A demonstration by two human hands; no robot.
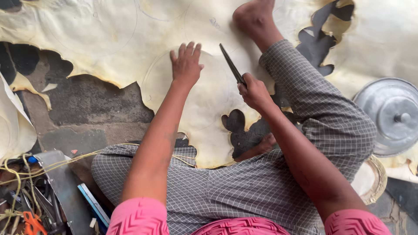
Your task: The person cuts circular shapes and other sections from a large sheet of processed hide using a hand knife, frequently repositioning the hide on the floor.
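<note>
A large pale yellow hide (pixel 109 39) lies spread on the dark ground, with faint circles drawn on it. My left hand (pixel 186 63) presses flat on the hide inside one drawn circle, fingers apart. Just to its right, my right hand (pixel 254 92) grips a dark narrow blade (pixel 230 65) whose tip points up and away over the hide. My right foot (pixel 254 19) rests on the hide beyond the blade. My legs in grey checked trousers (pixel 322 113) are folded beneath my arms.
A round metal lid (pixel 394 114) with a knob lies at the right. A round rimmed disc (pixel 372 178) sits below it. At the lower left are a pile of tools (pixel 30 209), yellow cord (pixel 52 163) and a metal sheet (pixel 65 187). Ragged holes (pixel 244 135) show in the hide.
</note>
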